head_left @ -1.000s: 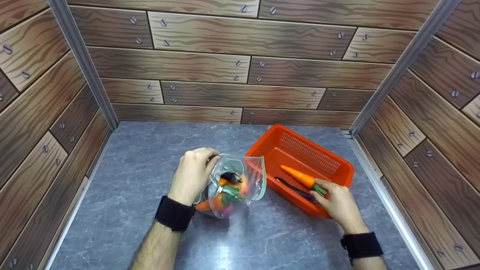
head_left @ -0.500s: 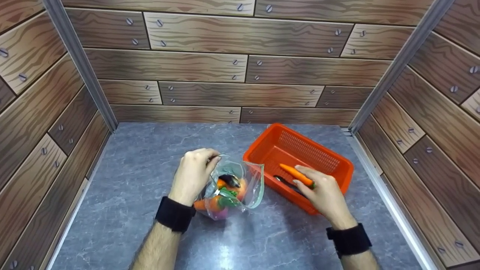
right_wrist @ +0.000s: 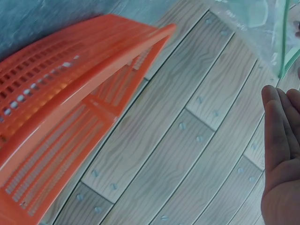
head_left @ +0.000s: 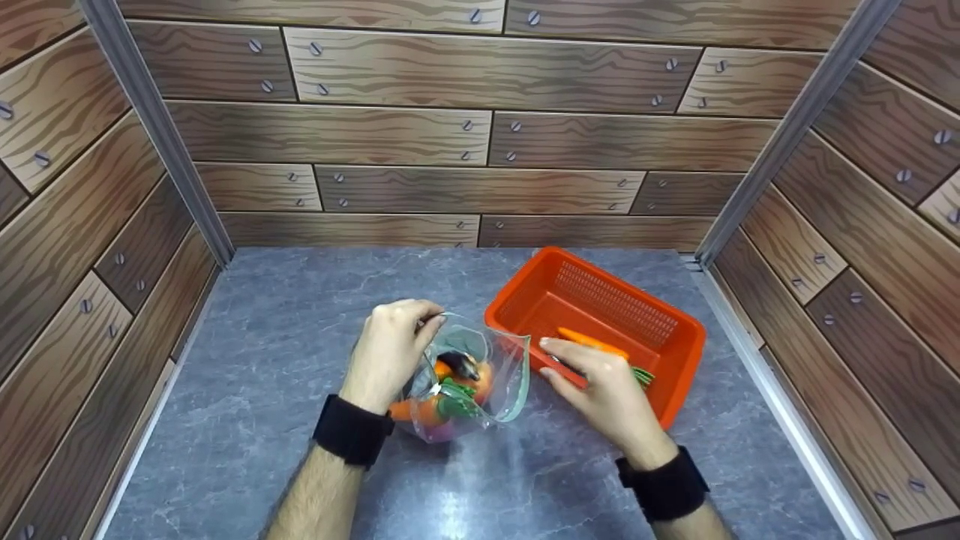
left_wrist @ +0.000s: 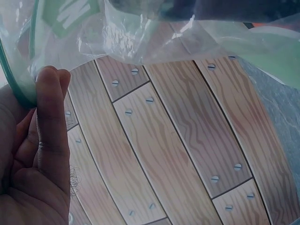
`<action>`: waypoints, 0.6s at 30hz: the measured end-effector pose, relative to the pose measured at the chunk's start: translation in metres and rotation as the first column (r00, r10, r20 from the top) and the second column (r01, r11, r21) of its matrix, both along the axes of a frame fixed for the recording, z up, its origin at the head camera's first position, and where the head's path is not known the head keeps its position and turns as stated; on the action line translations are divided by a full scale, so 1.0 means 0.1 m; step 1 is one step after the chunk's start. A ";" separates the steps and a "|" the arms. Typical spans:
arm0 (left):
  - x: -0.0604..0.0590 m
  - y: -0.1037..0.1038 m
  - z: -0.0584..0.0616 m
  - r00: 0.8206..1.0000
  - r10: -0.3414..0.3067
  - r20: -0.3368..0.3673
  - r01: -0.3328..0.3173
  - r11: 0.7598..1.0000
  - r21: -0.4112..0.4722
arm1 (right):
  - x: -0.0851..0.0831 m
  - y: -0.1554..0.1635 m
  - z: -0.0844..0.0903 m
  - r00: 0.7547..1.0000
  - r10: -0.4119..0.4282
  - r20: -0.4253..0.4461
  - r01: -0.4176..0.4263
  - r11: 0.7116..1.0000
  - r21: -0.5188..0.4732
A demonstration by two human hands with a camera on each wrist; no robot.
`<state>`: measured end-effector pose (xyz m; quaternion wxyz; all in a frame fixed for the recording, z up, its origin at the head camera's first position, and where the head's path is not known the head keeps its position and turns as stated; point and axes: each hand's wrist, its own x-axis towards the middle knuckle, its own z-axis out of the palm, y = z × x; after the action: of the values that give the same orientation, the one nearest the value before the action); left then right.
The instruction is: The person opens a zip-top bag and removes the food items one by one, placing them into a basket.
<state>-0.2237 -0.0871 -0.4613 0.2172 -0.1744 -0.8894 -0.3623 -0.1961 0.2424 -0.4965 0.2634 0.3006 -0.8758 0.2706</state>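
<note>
In the head view my left hand (head_left: 390,356) pinches the rim of a clear zip bag (head_left: 514,375) between thumb and fingers. Its mouth gapes toward the right. Inside lie a carrot (head_left: 412,410), a small dark eggplant (head_left: 456,365), a round orange-red piece (head_left: 484,381) and something purple low down. My right hand (head_left: 611,394) hovers over the near left rim of an orange basket (head_left: 675,319), thumb and fingers apart, nothing visible between them. Behind it in the basket lies another carrot (head_left: 589,341) with green tops; a dark slender piece is mostly hidden by the fingers.
The basket stands at the right on a grey marbled table (head_left: 300,285), close to the bag. Wood-patterned walls (head_left: 420,135) enclose the back and both sides. A metal strip (head_left: 772,405) runs along the right edge.
My right hand has moved left from the carrot's green tops to the basket's near left rim, leaving the carrot in the basket. My left hand keeps its pinch on the bag, nearly still.
</note>
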 end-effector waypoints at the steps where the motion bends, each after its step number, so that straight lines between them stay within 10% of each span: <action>1: 0.00 0.00 0.00 1.000 -0.001 0.000 0.001 1.000 0.001 | 0.00 -0.03 0.00 1.000 0.012 -0.004 -0.012 1.000 0.002; 18: 0.02 0.06 0.00 1.000 -0.025 0.005 0.025 1.000 0.002 | 0.10 -0.39 -0.07 0.986 0.083 0.142 -0.093 0.993 0.066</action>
<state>-0.2221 -0.0807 -0.4616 0.2108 -0.1845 -0.8873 -0.3663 -0.1860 0.2033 -0.5030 0.1786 0.3288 -0.8871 0.2704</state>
